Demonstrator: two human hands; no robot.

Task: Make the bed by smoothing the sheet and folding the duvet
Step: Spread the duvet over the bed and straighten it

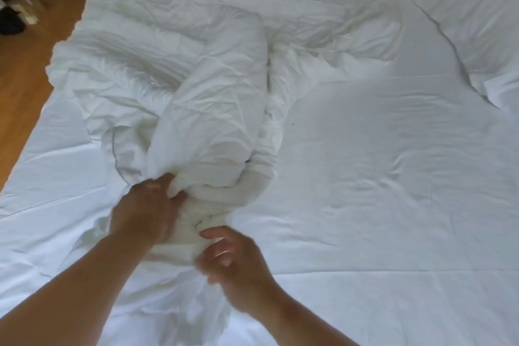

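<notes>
The left hand [146, 205] is being clamped on the duvet [196, 87], bunched mid-bed on the sheet [393, 177]; the right hand [233, 258] is being held open beside it; soft, bulky fabric is probably best gripped at an edge.

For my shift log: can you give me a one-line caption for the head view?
Left hand gripping the bunched white duvet on the sheet, right hand open beside it.

Wooden floor [25, 70], pillow [477, 22]
</notes>
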